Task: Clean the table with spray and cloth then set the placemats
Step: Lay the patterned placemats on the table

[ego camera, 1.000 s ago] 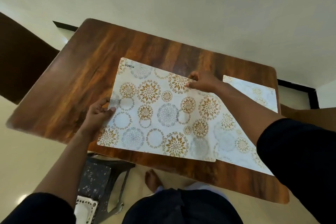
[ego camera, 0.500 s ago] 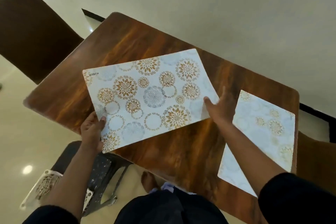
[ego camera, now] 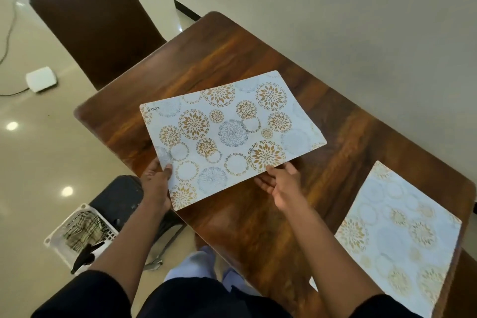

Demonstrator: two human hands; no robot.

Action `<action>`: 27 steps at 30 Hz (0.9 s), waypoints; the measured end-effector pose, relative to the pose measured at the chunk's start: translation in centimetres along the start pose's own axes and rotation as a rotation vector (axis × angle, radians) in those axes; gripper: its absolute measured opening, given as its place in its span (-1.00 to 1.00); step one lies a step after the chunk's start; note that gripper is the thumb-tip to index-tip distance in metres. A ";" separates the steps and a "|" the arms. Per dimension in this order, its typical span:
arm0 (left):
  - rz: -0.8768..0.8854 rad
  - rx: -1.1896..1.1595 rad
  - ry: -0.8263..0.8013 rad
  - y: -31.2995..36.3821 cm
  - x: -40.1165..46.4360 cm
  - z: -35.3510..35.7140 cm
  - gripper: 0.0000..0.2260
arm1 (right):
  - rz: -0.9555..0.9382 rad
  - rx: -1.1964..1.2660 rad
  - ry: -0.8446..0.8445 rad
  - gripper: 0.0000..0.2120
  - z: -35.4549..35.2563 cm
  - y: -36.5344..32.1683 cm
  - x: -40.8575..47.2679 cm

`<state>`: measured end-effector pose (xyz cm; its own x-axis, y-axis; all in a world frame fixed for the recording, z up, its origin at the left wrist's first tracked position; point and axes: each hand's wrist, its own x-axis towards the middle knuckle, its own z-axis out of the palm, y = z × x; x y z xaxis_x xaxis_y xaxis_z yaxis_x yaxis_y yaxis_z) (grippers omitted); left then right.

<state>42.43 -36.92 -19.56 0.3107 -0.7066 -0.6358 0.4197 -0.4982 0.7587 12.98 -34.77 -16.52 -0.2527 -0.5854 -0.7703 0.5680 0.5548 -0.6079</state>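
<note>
black sleeves [ego camera: 85,292] pushed above elbows, forearms bare; black top, light blue trousers [ego camera: 204,266].

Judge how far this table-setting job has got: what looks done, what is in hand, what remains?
Done: one placemat lies flat at the right end of the wooden table. In hand: a second floral placemat, gripped by the left hand and supported by the right hand at its near edge. Left: laying it flat on the table.

"KUBER" printed small in one corner of the floral placemat [ego camera: 227,134] (seen upside down)
</note>
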 end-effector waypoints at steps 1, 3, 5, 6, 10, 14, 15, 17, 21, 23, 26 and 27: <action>0.002 -0.001 0.010 0.3 0.2 -0.1 -0.71 | -0.004 -0.014 -0.006 -0.68 0.9 0.1 0.4; 0.009 0.006 0.029 1.0 1.1 -0.3 -0.72 | -0.015 -0.033 -0.014 -0.64 2.9 0.1 1.0; 0.014 0.027 0.036 1.9 2.2 -0.6 -0.73 | -0.012 -0.061 0.000 -0.59 4.7 0.0 2.3; 0.017 0.043 0.032 2.4 2.8 -0.7 -0.74 | -0.012 -0.073 0.006 -0.58 5.6 -0.2 2.7; 0.059 0.098 0.023 4.1 5.1 -1.5 -0.72 | -0.036 -0.136 0.018 -0.57 9.8 -0.8 4.7; 0.113 0.132 0.026 5.8 7.7 -2.1 -0.64 | -0.052 -0.217 0.061 -0.62 13.9 -1.3 7.0; 0.114 0.133 0.033 6.2 8.5 -2.3 -0.63 | -0.056 -0.234 0.073 -0.64 15.0 -1.5 7.6; 0.107 0.118 0.041 7.0 10.1 -2.5 -0.63 | -0.066 -0.268 0.097 -0.66 17.1 -1.8 8.5; 0.096 0.097 0.052 7.9 12.8 -2.6 -0.63 | -0.102 -0.335 0.132 -0.65 20.5 -2.5 10.2; 0.098 0.110 0.054 8.3 13.9 -2.7 -0.62 | -0.108 -0.352 0.150 -0.63 21.8 -2.8 11.1; 0.106 0.174 0.085 8.6 15.3 -2.9 -0.57 | -0.110 -0.391 0.152 -0.66 23.3 -3.2 12.1; 0.108 0.202 0.100 8.7 15.8 -3.1 -0.57 | -0.113 -0.405 0.149 -0.67 23.7 -3.3 12.4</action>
<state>53.59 -50.87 -23.43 0.4316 -0.7131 -0.5524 0.2033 -0.5198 0.8298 26.55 -57.90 -19.56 -0.4227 -0.5803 -0.6961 0.1852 0.6965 -0.6932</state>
